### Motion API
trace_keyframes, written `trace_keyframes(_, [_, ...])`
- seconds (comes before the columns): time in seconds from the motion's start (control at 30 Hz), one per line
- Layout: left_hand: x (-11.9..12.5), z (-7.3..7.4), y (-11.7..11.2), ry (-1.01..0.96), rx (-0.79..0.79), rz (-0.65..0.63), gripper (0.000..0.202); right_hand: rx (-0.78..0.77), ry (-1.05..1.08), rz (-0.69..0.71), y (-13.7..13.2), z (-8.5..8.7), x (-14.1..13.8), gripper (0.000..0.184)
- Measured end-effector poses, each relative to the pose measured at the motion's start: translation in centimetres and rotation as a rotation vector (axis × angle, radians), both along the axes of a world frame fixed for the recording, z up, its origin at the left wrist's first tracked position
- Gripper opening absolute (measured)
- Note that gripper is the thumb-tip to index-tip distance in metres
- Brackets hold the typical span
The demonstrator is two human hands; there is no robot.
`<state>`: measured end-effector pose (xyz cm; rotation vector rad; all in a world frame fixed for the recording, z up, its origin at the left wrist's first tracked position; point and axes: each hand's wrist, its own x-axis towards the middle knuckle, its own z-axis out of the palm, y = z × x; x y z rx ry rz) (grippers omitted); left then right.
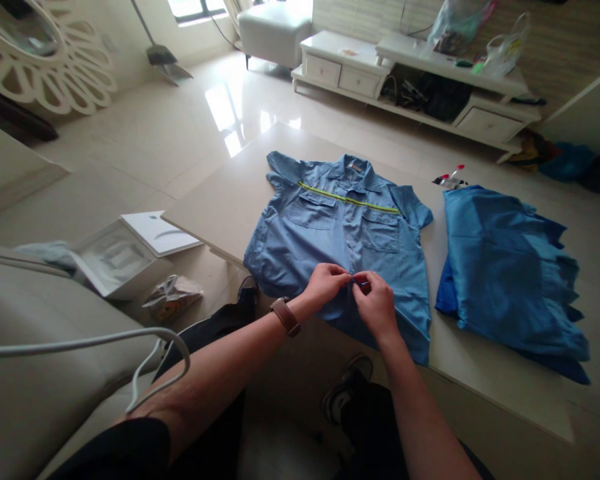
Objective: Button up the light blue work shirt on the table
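A short-sleeved blue work shirt (310, 230) lies front up on the low table, its collar pointing away from me. A yellow stripe crosses its chest above two flap pockets. My left hand (329, 280) pinches the front placket low on the shirt. Beside it, fingertips almost meeting, my right hand (375, 297) pinches the same placket from the other side. Whatever button sits between the fingertips is too small and covered to make out. The shirt's lower edge hangs over the table's near edge.
On the table (220, 200), folded blue garments (510, 267) are piled at right, with a small red-capped item (453, 177) behind. An open white box (125, 257) and a plastic bag (173, 298) lie left. A grey cable (105, 340) loops over my left forearm.
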<state>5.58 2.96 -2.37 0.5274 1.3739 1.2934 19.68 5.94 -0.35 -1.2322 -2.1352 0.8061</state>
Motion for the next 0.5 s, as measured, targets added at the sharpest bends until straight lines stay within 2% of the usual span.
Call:
trace_keyframes(0.23, [-0.3, 0.8, 0.1, -0.073, -0.021, 0.096, 0.011, 0.004, 0.006, -0.012, 0.5, -0.5, -0.9, 0.01])
trace_keyframes(0.5, [-0.6, 1.1, 0.0, -0.115, -0.013, 0.099, 0.011, 0.0, 0.027, -0.036, 0.6, -0.3, -1.0, 0.008])
